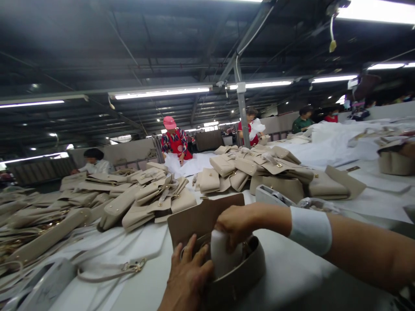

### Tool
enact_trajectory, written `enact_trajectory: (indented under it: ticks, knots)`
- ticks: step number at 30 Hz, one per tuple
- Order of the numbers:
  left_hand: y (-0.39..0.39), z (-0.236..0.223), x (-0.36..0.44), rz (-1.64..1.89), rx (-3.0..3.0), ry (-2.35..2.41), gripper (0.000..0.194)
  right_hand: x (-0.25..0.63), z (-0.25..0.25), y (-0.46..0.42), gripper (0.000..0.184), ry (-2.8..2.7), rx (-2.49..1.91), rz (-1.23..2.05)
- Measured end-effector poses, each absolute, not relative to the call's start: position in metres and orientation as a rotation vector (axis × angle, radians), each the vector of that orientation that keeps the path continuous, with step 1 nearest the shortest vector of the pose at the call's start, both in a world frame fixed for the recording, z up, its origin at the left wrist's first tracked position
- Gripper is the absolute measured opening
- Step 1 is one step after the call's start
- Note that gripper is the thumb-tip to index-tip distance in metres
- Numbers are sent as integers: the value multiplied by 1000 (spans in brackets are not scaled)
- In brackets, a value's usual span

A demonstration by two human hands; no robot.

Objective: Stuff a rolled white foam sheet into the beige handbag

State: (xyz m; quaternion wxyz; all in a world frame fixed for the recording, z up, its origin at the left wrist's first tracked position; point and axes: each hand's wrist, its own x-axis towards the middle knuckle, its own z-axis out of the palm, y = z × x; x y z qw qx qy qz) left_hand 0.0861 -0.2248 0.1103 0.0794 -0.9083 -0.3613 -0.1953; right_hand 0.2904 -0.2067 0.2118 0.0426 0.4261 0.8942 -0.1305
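An open beige handbag point(241, 276) sits on the white table in front of me, its flap point(201, 216) raised at the back. My left hand point(191, 270) lies over the bag's left rim with its fingers spread. From above, my right hand point(238, 224) reaches into the opening, its fingers closed on white stuffing paper point(223, 255) that is partly inside the bag. A white band point(310, 230) wraps my right forearm. The bag's lower inside is hidden by the paper and my hands.
Piles of beige handbags point(142, 198) cover the table's left and middle back. A thin strap point(106, 276) with a metal clasp lies at left, near a grey box-like object point(52, 283). Another grey object point(274, 194) stands behind my right arm. Co-workers point(175, 142) stand across the table.
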Motion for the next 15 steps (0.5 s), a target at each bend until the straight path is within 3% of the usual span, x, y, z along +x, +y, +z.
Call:
enact_trajectory:
  ticks: [3, 7, 12, 15]
  knots:
    - [-225, 108, 84, -606, -2718, -1068, 27, 270, 198, -208, 17, 2760, 1035, 195]
    - [-225, 108, 82, -609, -2766, -1061, 30, 270, 166, -205, 22, 2956, 797, 436]
    - [-225, 114, 82, -632, -2815, -1053, 32, 269, 173, -200, 16, 2785, 856, 283]
    - [-226, 121, 81, -646, -2856, -1047, 27, 255, 193, -193, 24, 2391, 889, 52]
